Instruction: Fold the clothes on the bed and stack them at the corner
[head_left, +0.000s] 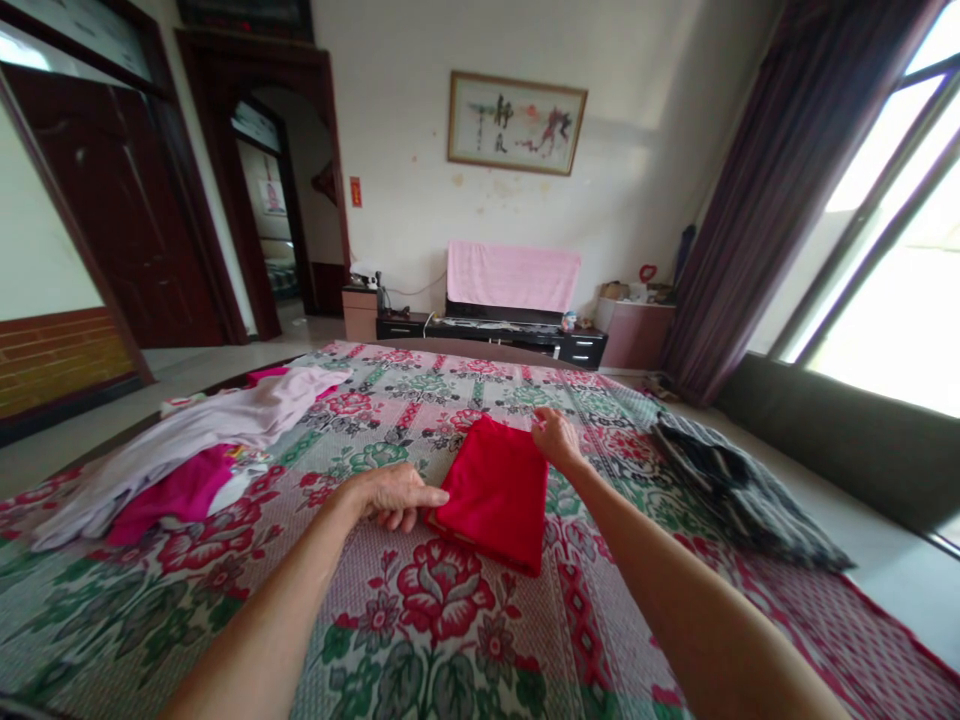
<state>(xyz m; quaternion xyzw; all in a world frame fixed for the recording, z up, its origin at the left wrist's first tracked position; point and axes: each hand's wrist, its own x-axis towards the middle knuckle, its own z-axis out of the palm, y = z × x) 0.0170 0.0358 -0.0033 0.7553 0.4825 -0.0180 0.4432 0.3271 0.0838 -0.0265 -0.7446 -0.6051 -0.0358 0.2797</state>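
A folded red cloth (496, 492) lies flat in the middle of a bed covered by a floral sheet (420, 620). My left hand (391, 493) rests at the cloth's near left corner, fingers curled and pinching its edge. My right hand (556, 437) is at the far right corner, fingers closed on that corner. Both forearms reach forward from the bottom of the view.
A heap of pale pink and magenta clothes (187, 450) lies on the bed's left side. A dark striped garment (731, 485) sits on the right edge. Beyond the bed stand a low cabinet with a pink cover (513, 276), a doorway and a curtained window.
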